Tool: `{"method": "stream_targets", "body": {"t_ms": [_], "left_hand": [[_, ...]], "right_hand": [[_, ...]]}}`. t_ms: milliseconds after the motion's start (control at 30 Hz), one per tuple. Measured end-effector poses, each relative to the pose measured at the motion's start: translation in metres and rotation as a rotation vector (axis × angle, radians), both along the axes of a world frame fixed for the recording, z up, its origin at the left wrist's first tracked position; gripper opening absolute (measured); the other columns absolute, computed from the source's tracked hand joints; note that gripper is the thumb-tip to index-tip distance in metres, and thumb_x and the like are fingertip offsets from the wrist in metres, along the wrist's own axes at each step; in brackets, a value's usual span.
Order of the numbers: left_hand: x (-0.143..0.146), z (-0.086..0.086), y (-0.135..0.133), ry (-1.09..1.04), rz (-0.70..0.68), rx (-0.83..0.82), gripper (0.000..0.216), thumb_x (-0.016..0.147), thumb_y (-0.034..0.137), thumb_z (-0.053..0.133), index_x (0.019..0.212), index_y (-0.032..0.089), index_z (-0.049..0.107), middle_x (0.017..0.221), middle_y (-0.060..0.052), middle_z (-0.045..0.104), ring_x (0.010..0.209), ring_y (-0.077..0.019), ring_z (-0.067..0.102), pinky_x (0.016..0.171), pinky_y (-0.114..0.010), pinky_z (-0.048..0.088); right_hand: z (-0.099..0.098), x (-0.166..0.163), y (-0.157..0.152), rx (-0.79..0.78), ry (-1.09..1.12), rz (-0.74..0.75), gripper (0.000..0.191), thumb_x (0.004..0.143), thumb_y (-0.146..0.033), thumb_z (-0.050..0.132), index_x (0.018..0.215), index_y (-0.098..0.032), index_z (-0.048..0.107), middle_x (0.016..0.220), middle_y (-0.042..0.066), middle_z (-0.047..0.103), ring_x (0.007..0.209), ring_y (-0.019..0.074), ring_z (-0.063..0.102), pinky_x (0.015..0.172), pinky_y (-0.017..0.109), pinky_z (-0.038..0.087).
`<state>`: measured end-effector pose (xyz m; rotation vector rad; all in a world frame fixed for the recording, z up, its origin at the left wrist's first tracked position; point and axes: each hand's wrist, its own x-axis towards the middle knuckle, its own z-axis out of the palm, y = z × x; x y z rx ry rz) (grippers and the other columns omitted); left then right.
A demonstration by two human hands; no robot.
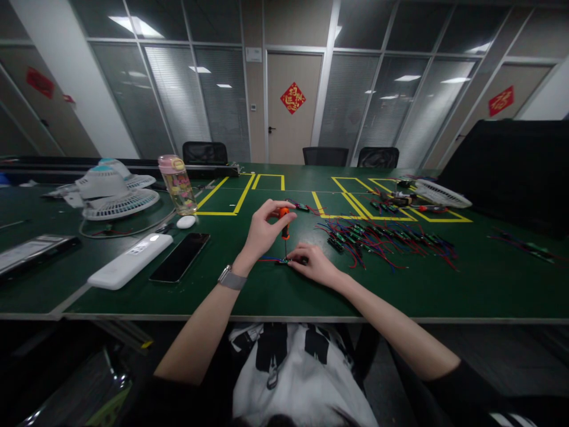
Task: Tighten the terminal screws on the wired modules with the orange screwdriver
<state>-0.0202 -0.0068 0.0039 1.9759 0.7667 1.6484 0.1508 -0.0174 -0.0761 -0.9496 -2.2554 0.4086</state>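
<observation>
My left hand [267, 227] grips an orange and black screwdriver [285, 228], held upright with its tip down on a small green circuit board [283, 261]. Red and blue wires run from that board toward the left. The fingers of my right hand [313, 264] are closed on the board's right end, pressing it against the green table [275, 296]. Just beyond the screwdriver lies another wired circuit board [302, 207]. A large pile of wired circuit boards [377, 235] spreads out to the right of my hands.
Left of my hands lie a black phone [180, 257], a white power bank [131, 261] and a white oval case [185, 222]. Behind them stand a water bottle [178, 185] and white fans [118, 193]. Yellow tape [242, 196] marks the table. A black monitor [511, 172] stands at right.
</observation>
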Motion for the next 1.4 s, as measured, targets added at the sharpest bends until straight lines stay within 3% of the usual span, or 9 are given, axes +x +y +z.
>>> {"method": "stream_targets", "body": {"t_ms": [167,267,467,667,867,1000,1100,1267,1400], "left_hand": [[-0.0012,0.0023,-0.0017,-0.026,-0.142,-0.034,0.028,0.092,0.031,0.046,0.11,0.02,0.065,0.109,-0.007,0.066,0.102,-0.0174,0.061,0.092,-0.031,0.045],[-0.0001,0.0017,-0.0009,-0.062,-0.235,-0.12,0.029,0.088,0.031,0.054,0.112,0.019,0.064,0.1,-0.006,0.068,0.091,-0.0163,0.065,0.082,-0.029,0.049],[0.0011,0.0011,-0.0001,-0.065,-0.052,-0.05,0.017,0.081,0.031,0.064,0.092,0.018,0.068,0.098,-0.005,0.063,0.087,-0.0141,0.061,0.072,-0.023,0.049],[0.0016,0.0011,0.0009,-0.083,-0.22,-0.118,0.029,0.091,0.031,0.049,0.112,0.018,0.062,0.102,-0.007,0.067,0.085,-0.0152,0.066,0.078,-0.028,0.051],[0.0016,0.0002,0.0016,-0.087,-0.049,-0.094,0.02,0.08,0.032,0.065,0.093,0.017,0.067,0.092,-0.004,0.066,0.077,-0.0123,0.063,0.068,-0.022,0.05],[0.0015,0.0026,-0.0006,-0.068,-0.134,-0.082,0.027,0.09,0.032,0.049,0.107,0.019,0.065,0.111,-0.008,0.065,0.095,-0.016,0.064,0.083,-0.028,0.05],[0.0024,0.002,-0.0004,-0.094,-0.198,-0.144,0.032,0.088,0.033,0.053,0.115,0.017,0.062,0.101,-0.008,0.069,0.083,-0.0157,0.067,0.077,-0.028,0.052],[0.0025,-0.0018,0.0021,-0.079,-0.042,-0.081,0.023,0.076,0.032,0.069,0.094,0.018,0.069,0.089,-0.003,0.066,0.075,-0.0118,0.062,0.068,-0.022,0.049],[0.002,-0.0011,0.0009,-0.067,-0.066,-0.066,0.027,0.087,0.031,0.056,0.11,0.021,0.066,0.103,-0.005,0.065,0.088,-0.0135,0.063,0.077,-0.025,0.049]], "right_hand": [[0.0013,-0.0001,-0.0001,0.007,-0.006,0.005,0.012,0.081,-0.017,0.062,0.089,-0.015,0.071,0.078,0.003,0.06,0.068,0.0123,0.056,0.064,0.023,0.044],[0.0006,0.0001,0.0,0.015,-0.004,0.008,0.012,0.081,-0.017,0.062,0.089,-0.015,0.071,0.078,0.003,0.06,0.067,0.0123,0.056,0.063,0.023,0.044],[-0.0007,0.0006,0.0008,0.012,-0.008,0.004,0.013,0.082,-0.018,0.062,0.09,-0.016,0.071,0.078,0.003,0.06,0.068,0.0126,0.057,0.063,0.023,0.044],[-0.0002,0.0007,0.0004,0.013,-0.005,0.001,0.013,0.082,-0.018,0.062,0.09,-0.016,0.071,0.078,0.003,0.06,0.067,0.0123,0.056,0.063,0.024,0.044],[0.001,0.0002,-0.0007,-0.001,-0.013,-0.006,0.012,0.081,-0.018,0.062,0.09,-0.016,0.071,0.078,0.003,0.06,0.067,0.0124,0.057,0.063,0.024,0.044],[0.0019,0.0,-0.0006,0.002,-0.011,0.001,0.012,0.081,-0.018,0.063,0.09,-0.016,0.071,0.078,0.003,0.06,0.068,0.0126,0.057,0.064,0.024,0.044],[0.0016,0.0001,-0.0002,0.008,-0.009,0.002,0.012,0.081,-0.018,0.063,0.09,-0.016,0.071,0.079,0.003,0.06,0.068,0.0126,0.056,0.064,0.024,0.044],[0.0008,0.0002,0.0002,0.003,-0.012,0.002,0.013,0.082,-0.018,0.062,0.09,-0.017,0.071,0.079,0.004,0.06,0.068,0.0127,0.057,0.063,0.024,0.044],[0.0006,0.0002,0.0003,0.009,-0.015,0.0,0.013,0.081,-0.018,0.062,0.09,-0.016,0.071,0.079,0.003,0.06,0.069,0.0126,0.056,0.064,0.024,0.044]]}}
